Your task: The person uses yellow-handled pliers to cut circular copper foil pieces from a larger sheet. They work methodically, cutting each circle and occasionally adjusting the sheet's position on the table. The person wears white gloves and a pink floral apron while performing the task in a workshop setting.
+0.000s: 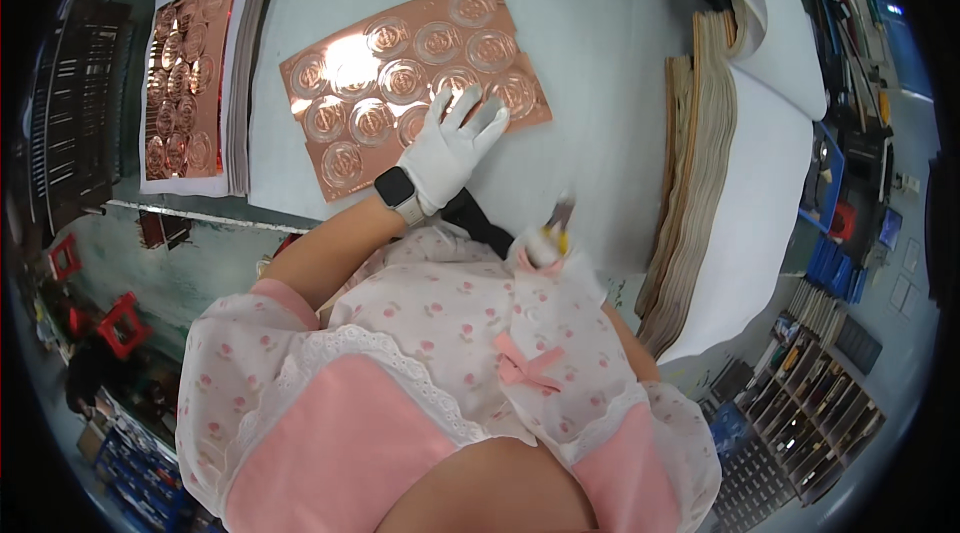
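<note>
The person at the white-covered table has a white-gloved left hand, fingers spread, lying on the near edge of a shiny copper-coloured sheet full of raised round shapes, a dark square watch on that wrist. The right hand, blurred, grips a small tool with a touch of yellow, close to the body and apart from the sheet. On the left a second copper-coloured sheet tops a thick stack, and on the right sits a layered pile, white on top.
</note>
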`<act>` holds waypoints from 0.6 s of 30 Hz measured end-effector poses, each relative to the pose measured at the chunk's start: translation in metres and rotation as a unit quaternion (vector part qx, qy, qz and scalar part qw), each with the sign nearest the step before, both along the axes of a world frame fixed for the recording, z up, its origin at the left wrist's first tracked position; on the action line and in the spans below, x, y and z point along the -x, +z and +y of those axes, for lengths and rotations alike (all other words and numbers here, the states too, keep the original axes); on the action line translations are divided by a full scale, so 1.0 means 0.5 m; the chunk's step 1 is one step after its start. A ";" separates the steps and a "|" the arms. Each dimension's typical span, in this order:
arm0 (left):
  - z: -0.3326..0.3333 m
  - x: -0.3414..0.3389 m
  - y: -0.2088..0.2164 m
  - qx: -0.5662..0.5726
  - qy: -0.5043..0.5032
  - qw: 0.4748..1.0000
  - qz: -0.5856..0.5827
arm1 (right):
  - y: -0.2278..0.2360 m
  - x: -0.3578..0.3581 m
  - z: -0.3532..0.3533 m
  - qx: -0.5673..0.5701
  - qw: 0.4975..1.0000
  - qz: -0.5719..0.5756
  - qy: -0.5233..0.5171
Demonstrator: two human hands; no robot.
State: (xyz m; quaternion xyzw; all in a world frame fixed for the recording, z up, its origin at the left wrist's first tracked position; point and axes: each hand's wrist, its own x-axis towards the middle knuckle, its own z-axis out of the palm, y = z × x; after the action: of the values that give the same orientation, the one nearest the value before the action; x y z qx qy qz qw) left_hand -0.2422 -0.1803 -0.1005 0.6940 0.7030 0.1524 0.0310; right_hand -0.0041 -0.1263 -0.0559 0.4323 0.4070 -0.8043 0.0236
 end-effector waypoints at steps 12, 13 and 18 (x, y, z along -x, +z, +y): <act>-0.049 0.002 0.012 -0.041 0.005 0.998 -0.051 | 0.029 0.046 0.193 -0.266 0.819 -0.275 0.427; -0.034 0.001 0.009 -0.041 0.012 0.998 -0.041 | 0.028 0.055 0.198 -0.275 0.799 -0.281 0.456; -0.010 -0.001 -0.032 -0.033 0.040 0.999 0.006 | 0.034 0.095 0.216 -0.304 0.707 -0.282 0.572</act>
State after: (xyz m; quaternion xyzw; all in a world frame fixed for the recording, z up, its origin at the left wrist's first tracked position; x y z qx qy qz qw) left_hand -0.2415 -0.1855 -0.1163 0.6666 0.7252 0.1725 -0.0024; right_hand -0.0516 -0.0185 -0.0391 0.3069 0.7733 -0.3098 0.4603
